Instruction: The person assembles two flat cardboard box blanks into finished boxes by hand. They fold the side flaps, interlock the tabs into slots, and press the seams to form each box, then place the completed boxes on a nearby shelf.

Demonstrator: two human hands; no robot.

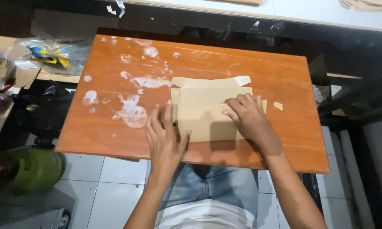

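On the orange-brown wooden worktop (259, 72), near the front edge, sits a flat brown cardboard blank (206, 121), partly folded. Both hands cover its ends, so I can't make out the left and right edges or any tabs there. My left hand (163, 138) lies flat at the blank's left end, fingers (157, 123) together and extended, thumb splayed onto the card; pressing, not gripping. My right hand (250, 116) rests on the right end, fingers (242, 104) slightly curled, tips near the fold line, palm down; it pins the card, nothing clasped that I can see.

Long axis of the blank runs left-right, parallel to the worktop's front edge. Upper flaps point away from me: a lighter panel above the fold, then a narrow strip with a pale tab (243, 79) at its right corner. Small loose card scrap (278, 105) just right of the blank, apart from it.

Card is matte, smooth, kraft-brown, straight die-cut edges. Worktop surface is glossy varnished wood with white smeared patches (131, 111) on its left half, well apart from the blank.

Left of the worktop: clear plastic bag (51, 53) with yellow and blue contents, too blurred to identify. Green rounded object (34, 167) low left, dim, can't tell what it is. White tiled floor (114, 174) below. Right side is dark, details lost. My forearms get cut off at the frame bottom; jeans (216, 184) and white shirt (203, 216) show under the worktop edge.
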